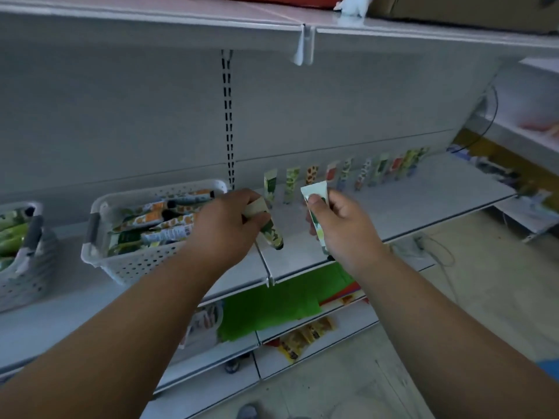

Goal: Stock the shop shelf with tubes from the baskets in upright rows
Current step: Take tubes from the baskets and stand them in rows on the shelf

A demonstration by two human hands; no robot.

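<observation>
My left hand (225,220) grips a green flowered tube (272,234) that points down and to the right over the shelf (408,207). My right hand (338,220) pinches a white and green tube (317,193) held upright, its flat end up. Both hands hover just in front of a row of several upright tubes (348,175) standing along the shelf's back wall. A white perforated basket (145,261) to the left of my left hand holds several tubes lying flat.
A grey basket (27,264) with green tubes sits at the far left. Lower shelves carry green sheets (269,306) and packets (302,337). An upper shelf (211,28) overhangs. The floor (453,297) and a cable lie to the right.
</observation>
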